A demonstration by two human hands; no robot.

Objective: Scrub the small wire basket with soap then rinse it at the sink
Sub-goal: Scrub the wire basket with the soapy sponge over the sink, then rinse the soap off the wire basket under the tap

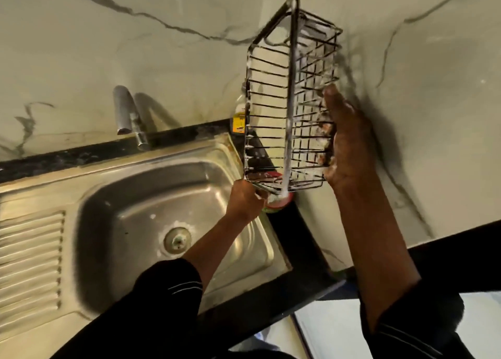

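Note:
The small wire basket (291, 96) is held up on end in front of the marble wall, right of the sink (151, 223), and white soap foam clings to its wires. My right hand (344, 144) grips its right side with fingers curled through the wires. My left hand (245, 199) holds the basket's lower left corner. A green and red scrubber (276, 204) shows just under that corner, by my left hand; whether the hand holds it I cannot tell.
The steel sink has a ribbed drainboard (29, 261) on its left and a drain (177, 241) in the bowl. A tap (127, 115) stands behind it, no water running. A soap bottle (240, 115) sits behind the basket on the black counter (298, 272).

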